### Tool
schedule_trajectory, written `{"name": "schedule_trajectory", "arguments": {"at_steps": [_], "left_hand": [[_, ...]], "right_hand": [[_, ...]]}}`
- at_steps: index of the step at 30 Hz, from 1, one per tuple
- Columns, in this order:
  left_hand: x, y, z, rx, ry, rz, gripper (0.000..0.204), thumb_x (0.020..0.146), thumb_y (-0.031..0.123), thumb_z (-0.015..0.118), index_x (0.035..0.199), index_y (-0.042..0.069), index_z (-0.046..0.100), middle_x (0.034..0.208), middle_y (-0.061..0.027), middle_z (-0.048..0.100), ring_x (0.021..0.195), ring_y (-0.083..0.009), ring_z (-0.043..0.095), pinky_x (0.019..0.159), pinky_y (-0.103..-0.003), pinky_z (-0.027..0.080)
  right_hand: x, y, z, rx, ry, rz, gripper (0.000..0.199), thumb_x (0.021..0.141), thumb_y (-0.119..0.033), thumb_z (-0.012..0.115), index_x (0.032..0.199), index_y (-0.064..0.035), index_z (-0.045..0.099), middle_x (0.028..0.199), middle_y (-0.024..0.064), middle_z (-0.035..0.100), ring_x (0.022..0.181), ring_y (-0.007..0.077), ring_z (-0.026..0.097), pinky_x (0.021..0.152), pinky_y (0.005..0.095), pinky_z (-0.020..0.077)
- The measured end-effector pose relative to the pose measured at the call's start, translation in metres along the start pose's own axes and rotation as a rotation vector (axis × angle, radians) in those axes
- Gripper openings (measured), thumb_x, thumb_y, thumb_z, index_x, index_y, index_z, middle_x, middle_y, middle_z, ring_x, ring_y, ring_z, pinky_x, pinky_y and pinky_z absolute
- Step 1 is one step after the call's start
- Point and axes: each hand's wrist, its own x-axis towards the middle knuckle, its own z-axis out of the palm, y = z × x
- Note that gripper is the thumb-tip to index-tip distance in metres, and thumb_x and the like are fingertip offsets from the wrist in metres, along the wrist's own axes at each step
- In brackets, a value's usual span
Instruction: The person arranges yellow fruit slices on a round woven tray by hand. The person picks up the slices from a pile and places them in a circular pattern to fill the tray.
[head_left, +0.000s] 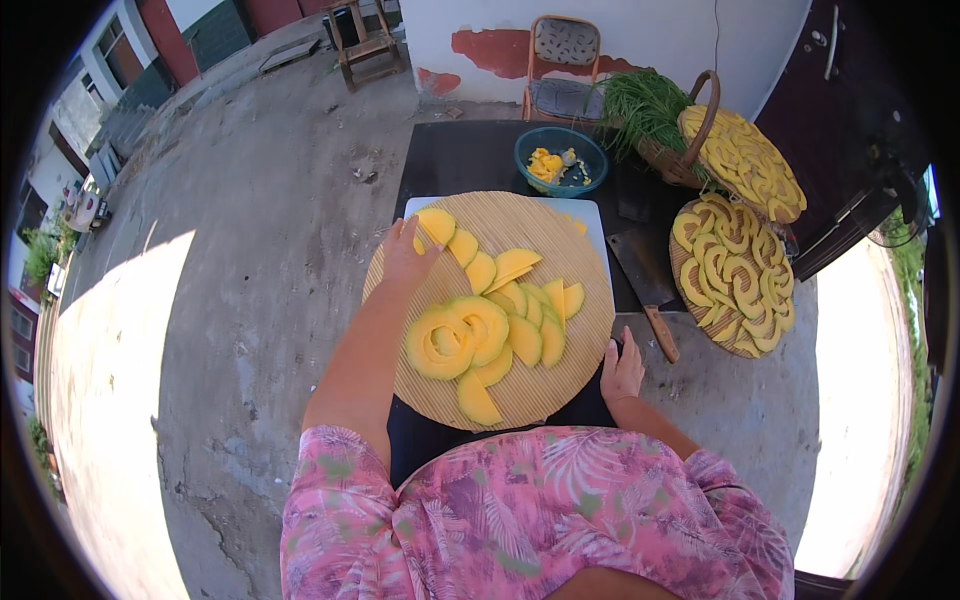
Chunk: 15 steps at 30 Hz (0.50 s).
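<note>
Beyond the round mat point(560, 390), a cleaver point(645, 275) and blue bowl point(560, 160) sit.

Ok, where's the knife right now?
In the head view, the knife lies on the person's right, between the round woven tray and the smaller tray of slices, beyond the right hand.

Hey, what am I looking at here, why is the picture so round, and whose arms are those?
There is no machine here: a camera worn on a person's head looks down through a fisheye lens, which bends the edges. The arms are the wearer's own. The left hand touches a yellow squash slice on a round woven tray. The right hand rests at the tray's edge, holding nothing. More slices fill two other trays. A cleaver, a blue bowl and a basket of greens lie nearby.
</note>
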Motion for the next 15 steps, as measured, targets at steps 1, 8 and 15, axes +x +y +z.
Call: {"name": "schedule_trajectory", "arguments": {"at_steps": [1,8,15], "left_hand": [[0.007,0.003,0.004,0.051,-0.045,0.0,0.074,0.069,0.032,0.071,0.131,0.01,0.037,0.137,-0.0196,0.028,0.127,-0.0327,0.026,0.105,-0.038,0.025],[0.043,0.01,0.016,0.271,-0.172,-0.009,0.082,0.068,0.044,0.067,0.134,0.012,0.032,0.141,-0.0166,0.022,0.129,-0.033,0.022,0.106,-0.037,0.023],[0.042,0.021,0.001,0.323,-0.347,-0.046,0.082,0.063,0.044,0.069,0.13,0.008,0.038,0.134,-0.0167,0.032,0.126,-0.032,0.028,0.103,-0.038,0.028]], "right_hand": [[0.002,0.0,0.0,0.001,0.01,-0.002,0.054,0.09,-0.039,0.036,0.134,-0.0077,0.029,0.128,0.018,0.04,0.12,0.0338,0.035,0.098,0.0484,0.024],[0.003,-0.003,-0.002,-0.028,-0.021,0.004,0.054,0.088,-0.038,0.04,0.132,-0.0077,0.032,0.124,0.0153,0.044,0.117,0.0318,0.039,0.096,0.0474,0.0261],[0.005,-0.006,-0.003,-0.05,0.003,-0.012,0.052,0.087,-0.039,0.042,0.129,-0.008,0.038,0.121,0.0146,0.047,0.115,0.0322,0.041,0.095,0.0473,0.0274]]}}
